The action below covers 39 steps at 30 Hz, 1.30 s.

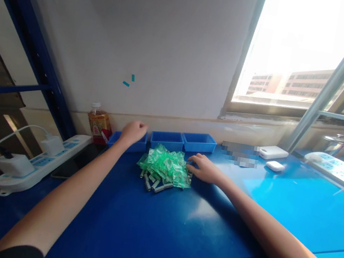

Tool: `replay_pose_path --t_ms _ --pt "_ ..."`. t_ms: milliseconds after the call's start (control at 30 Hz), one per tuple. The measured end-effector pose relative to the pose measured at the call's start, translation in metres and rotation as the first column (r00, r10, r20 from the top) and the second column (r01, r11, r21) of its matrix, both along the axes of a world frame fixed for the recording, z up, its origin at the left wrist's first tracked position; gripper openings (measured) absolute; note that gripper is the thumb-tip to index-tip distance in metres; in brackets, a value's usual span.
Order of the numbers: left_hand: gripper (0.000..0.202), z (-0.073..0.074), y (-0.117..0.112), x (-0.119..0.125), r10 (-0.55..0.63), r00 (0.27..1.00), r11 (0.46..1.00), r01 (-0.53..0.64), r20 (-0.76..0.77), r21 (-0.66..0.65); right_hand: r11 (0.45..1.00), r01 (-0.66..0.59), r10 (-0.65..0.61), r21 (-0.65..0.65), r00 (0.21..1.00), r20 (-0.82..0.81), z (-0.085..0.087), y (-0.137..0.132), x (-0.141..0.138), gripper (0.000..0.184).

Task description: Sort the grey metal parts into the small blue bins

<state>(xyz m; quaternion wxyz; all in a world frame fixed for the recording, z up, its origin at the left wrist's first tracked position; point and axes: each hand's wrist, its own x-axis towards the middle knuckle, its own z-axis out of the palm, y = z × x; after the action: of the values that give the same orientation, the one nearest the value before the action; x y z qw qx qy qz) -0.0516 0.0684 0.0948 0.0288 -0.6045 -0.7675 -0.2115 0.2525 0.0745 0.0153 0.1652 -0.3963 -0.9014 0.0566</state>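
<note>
A heap of small green plastic bags (167, 167) lies on the blue table (149, 226), with several grey cylindrical batteries (154, 184) at its near edge. My right hand (204, 167) rests at the heap's right side, fingers bent and touching the bags. My left hand (132, 132) is stretched out over the leftmost of three blue trays (113, 138), fingers curled; I cannot make out anything in it. The middle tray (166, 139) and the right tray (199, 142) stand behind the heap.
A white power strip (38, 158) with plugged chargers lies at the left, an amber liquid bottle (99, 124) behind it. White cases (272, 152) (275, 165) sit at the right, another power strip (331, 163) by the window. A blue shelf post (39, 52) rises at the left.
</note>
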Motion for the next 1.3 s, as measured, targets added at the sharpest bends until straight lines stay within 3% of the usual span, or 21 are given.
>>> replay_pose_path --t_ms 67,133,233,367,567,833,1133,1300 --pt "0.038 0.007 0.014 -0.025 0.095 0.995 0.992 -0.097 -0.023 -0.075 1.000 0.002 -0.002 0.003 1.000 0.004 0.000 0.000 0.000 0.033" --pt "0.034 0.005 0.027 -0.042 0.128 0.991 0.972 -0.132 -0.030 -0.195 1.000 0.001 -0.001 0.007 1.000 0.007 0.000 -0.001 0.000 0.033" --pt "0.036 -0.009 0.043 -0.052 0.126 0.992 0.928 -0.121 -0.009 -0.352 1.000 -0.003 0.003 0.012 1.000 0.013 0.000 0.000 0.000 0.032" --pt "0.036 -0.027 0.059 -0.051 0.110 0.994 0.882 -0.102 -0.010 -0.461 1.000 -0.014 0.014 0.021 1.000 0.025 -0.001 0.001 0.001 0.031" --pt "0.034 -0.029 0.069 -0.053 0.101 0.994 0.841 -0.102 -0.031 -0.531 1.000 -0.019 0.018 0.024 0.999 0.031 0.000 0.000 0.001 0.031" --pt "0.033 -0.023 0.057 -0.053 0.086 0.996 0.784 -0.081 -0.021 -0.615 1.000 -0.015 0.014 0.027 0.999 0.036 0.000 -0.001 0.001 0.031" --pt "0.026 -0.023 0.049 -0.057 -0.009 0.994 0.792 0.072 0.107 -0.607 0.999 -0.015 0.013 0.035 0.999 0.050 0.001 -0.001 0.000 0.031" --pt "0.032 -0.029 0.052 -0.058 0.019 0.994 0.767 0.055 0.108 -0.640 0.999 -0.015 0.013 0.039 0.998 0.054 0.001 -0.002 0.000 0.030"
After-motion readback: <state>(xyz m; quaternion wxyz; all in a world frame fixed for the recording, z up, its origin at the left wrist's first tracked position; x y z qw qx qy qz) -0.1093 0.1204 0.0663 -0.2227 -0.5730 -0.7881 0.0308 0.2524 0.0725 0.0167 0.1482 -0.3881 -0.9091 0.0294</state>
